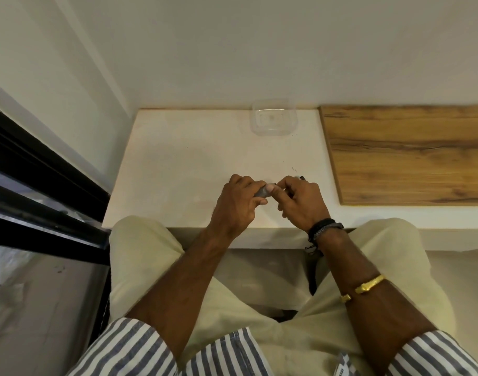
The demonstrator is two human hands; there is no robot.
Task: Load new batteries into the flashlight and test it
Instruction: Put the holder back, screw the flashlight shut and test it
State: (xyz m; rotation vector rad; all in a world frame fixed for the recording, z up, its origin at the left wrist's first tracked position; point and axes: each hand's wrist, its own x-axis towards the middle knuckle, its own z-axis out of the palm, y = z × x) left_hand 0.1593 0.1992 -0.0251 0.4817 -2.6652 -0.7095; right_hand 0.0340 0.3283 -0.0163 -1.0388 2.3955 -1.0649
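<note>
A small grey flashlight (260, 193) is held between both hands just above the white table (178, 172), near its front edge. My left hand (236, 206) is wrapped around the flashlight's body, hiding most of it. My right hand (300, 203) pinches its right end with thumb and fingertips; a small dark part (302, 177) sticks out behind the right fingers. No batteries are visible.
A clear plastic container (273, 118) stands at the back of the table against the wall. A wooden board (408, 153) covers the table's right side. A black window frame (42, 185) runs along the left. My knees sit below the table edge.
</note>
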